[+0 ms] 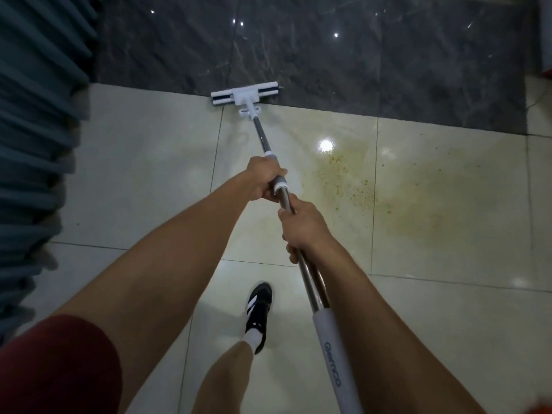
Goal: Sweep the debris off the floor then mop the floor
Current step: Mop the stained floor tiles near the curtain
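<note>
The right hand (301, 227) grips the steel-and-white mop pole (298, 258) nearer the body, left hand (264, 180) clamped ahead; its white sponge head (245, 94) lies forward at the pale floor's (143, 174) dark border (yellow stain (352, 180) off right).

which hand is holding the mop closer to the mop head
The left hand. It grips the mop handle further down toward the mop head, over the grey collar, while the right hand grips the bare metal behind it.
</note>
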A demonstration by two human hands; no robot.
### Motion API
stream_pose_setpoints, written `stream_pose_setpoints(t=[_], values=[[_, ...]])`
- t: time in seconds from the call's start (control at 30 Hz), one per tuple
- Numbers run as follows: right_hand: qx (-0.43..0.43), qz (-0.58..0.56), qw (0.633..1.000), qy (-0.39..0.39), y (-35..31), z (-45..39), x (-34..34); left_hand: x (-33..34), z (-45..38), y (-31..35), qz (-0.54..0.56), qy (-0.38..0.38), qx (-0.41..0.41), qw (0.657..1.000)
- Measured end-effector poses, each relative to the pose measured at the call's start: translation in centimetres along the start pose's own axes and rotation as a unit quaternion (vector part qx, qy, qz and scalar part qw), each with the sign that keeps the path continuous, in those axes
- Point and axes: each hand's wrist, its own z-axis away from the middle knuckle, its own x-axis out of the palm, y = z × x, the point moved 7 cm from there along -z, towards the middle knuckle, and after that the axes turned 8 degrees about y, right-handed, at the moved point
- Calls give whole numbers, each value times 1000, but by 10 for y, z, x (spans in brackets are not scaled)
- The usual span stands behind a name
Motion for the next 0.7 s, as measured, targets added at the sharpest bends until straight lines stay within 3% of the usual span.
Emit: stream_pose_setpoints(t=[0.3,0.7], values=[[-19,-19,1000,13,101,74,27,18,68,-93,-72,-38,-8,997],[45,-119,990,68,321,257,39,85,233,-302,-135,-89,-1,987]])
